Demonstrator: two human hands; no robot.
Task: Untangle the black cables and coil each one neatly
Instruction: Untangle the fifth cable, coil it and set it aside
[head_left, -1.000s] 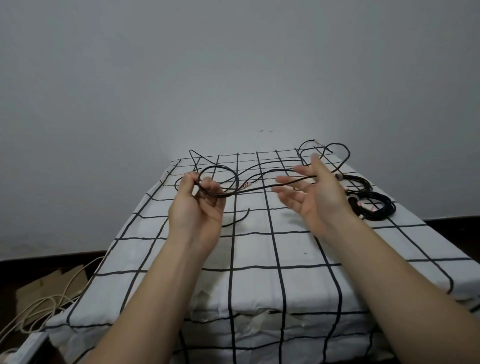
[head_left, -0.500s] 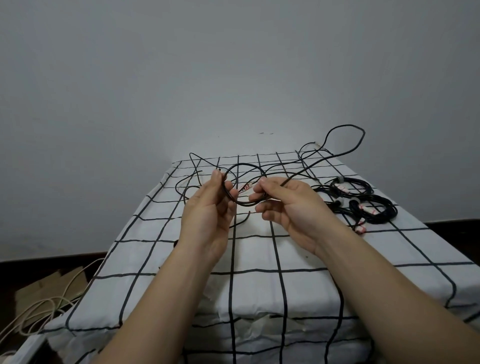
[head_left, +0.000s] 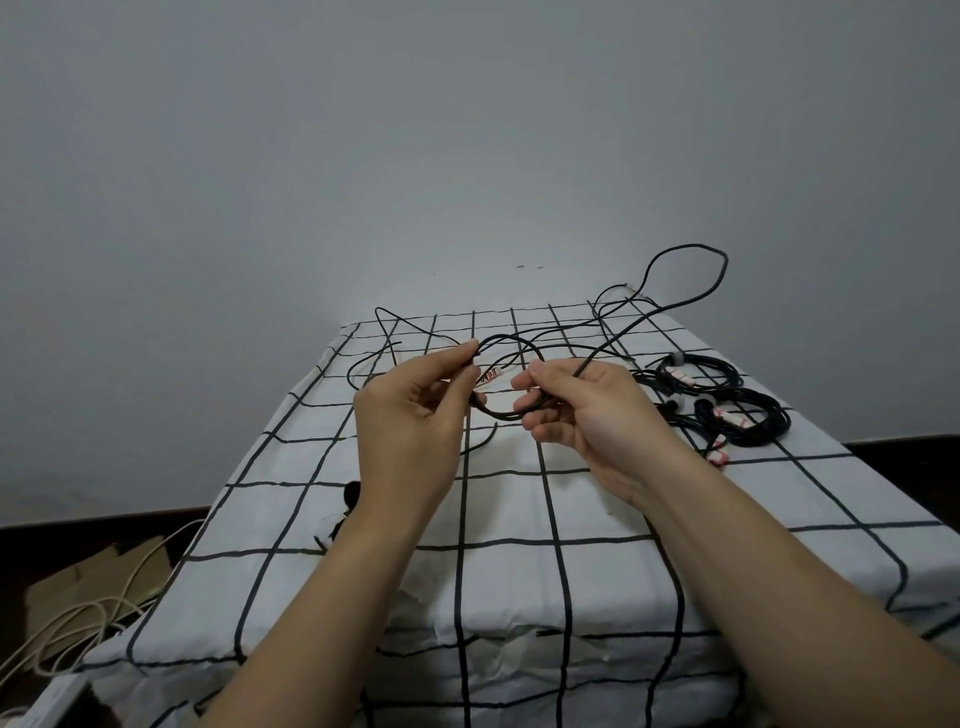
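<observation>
A thin black cable (head_left: 511, 343) forms a small loop held in the air between both hands. My left hand (head_left: 410, 415) pinches the loop's left side between thumb and fingers. My right hand (head_left: 582, 410) grips the loop's right side, and the free length of the cable rises from it in a big arc (head_left: 691, 249) over the table's far right corner. Loose strands of black cable (head_left: 384, 322) lie across the far part of the table. Two coiled black cables (head_left: 748, 415) with white and red tags rest at the right.
The table (head_left: 519, 519) carries a white cloth with a black grid. Its front edge drops off below my forearms. On the floor at the left lie cardboard (head_left: 98, 577) and a beige cord (head_left: 78, 618). A grey wall stands behind.
My right hand, open a second ago, has closed on the cable next to my left hand. The cable's far length has lifted into a high arc.
</observation>
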